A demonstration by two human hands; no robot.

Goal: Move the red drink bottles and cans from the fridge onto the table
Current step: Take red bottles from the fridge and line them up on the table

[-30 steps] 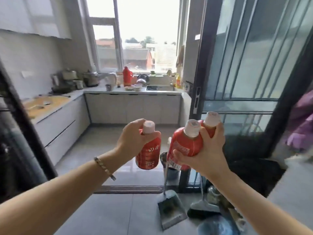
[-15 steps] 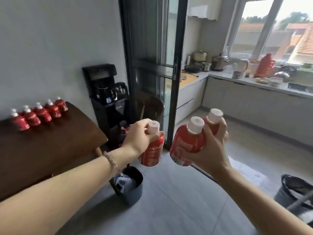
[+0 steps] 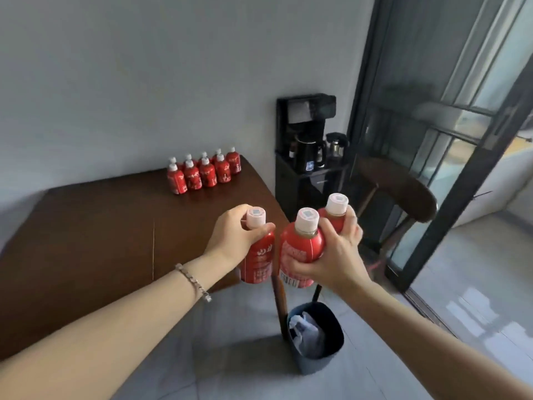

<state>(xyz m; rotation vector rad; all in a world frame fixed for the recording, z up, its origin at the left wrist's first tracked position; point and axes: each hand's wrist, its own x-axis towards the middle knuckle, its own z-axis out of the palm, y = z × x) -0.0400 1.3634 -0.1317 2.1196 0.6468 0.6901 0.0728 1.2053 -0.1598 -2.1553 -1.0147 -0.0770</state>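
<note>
My left hand (image 3: 233, 235) grips one red drink bottle (image 3: 259, 261) by its neck, just under the white cap. My right hand (image 3: 334, 255) holds two red bottles together: a near one (image 3: 300, 249) and a far one (image 3: 336, 212) mostly hidden behind my fingers. All three hang upright over the right front corner of the dark brown table (image 3: 101, 241). Several red bottles with white caps (image 3: 202, 171) stand in two rows at the table's far edge by the wall. The fridge is out of view.
A dark bin (image 3: 317, 339) with white rubbish stands on the floor beside the table leg. A black stand with a kettle and a coffee machine (image 3: 308, 151) sits right of the table. A dark chair (image 3: 403, 194) and a black-framed sliding glass door (image 3: 450, 174) are further right.
The view has swung left from the kitchen to the table, which is now closer and centred. Both hands keep their bottles in the same grip, now over the table's corner.
</note>
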